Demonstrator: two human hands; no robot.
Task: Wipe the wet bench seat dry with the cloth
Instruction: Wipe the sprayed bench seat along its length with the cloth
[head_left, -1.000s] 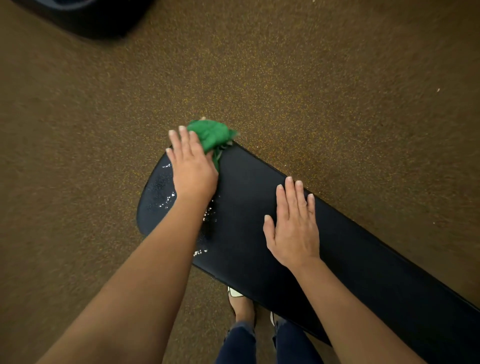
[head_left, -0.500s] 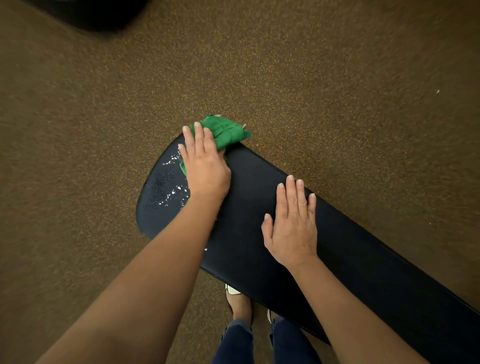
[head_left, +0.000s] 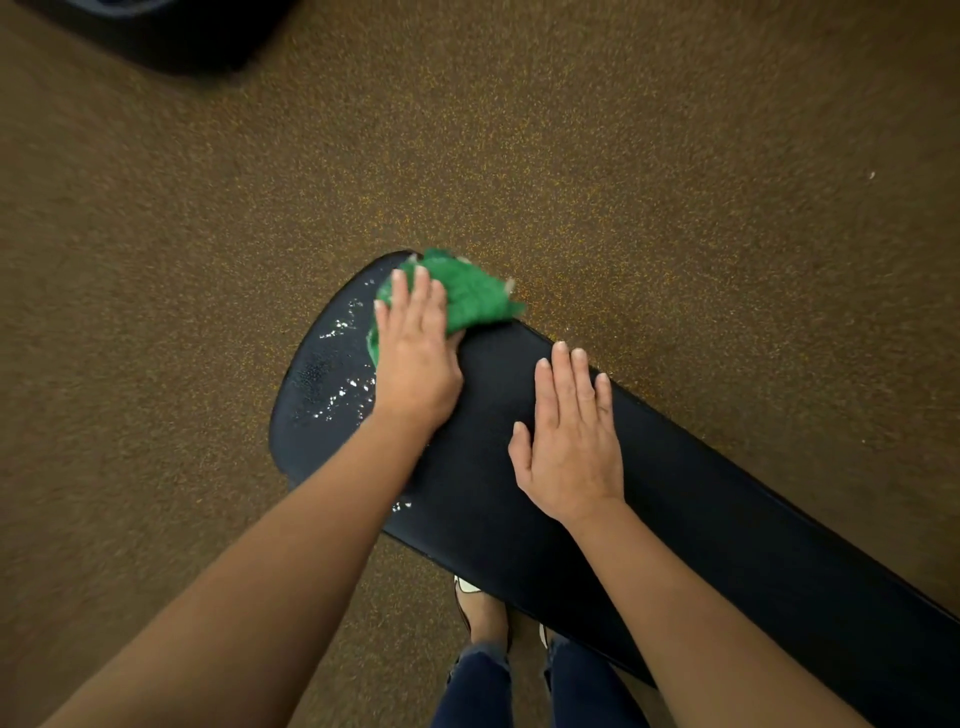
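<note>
Fingers of our left hand: straight, pressing the green cloth onto the rounded end of the bench seat, droplets beside. Our right hand: fingers extended, flat on the seat.

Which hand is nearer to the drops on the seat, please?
Left. The left hand presses the cloth right beside the drops; the right hand lies flat farther along the seat.

Open run on counter beyond right hand, which lies flat mid-seat. Rounded end blocked by left hand on cloth. Open floor around; dark object far left.
</note>
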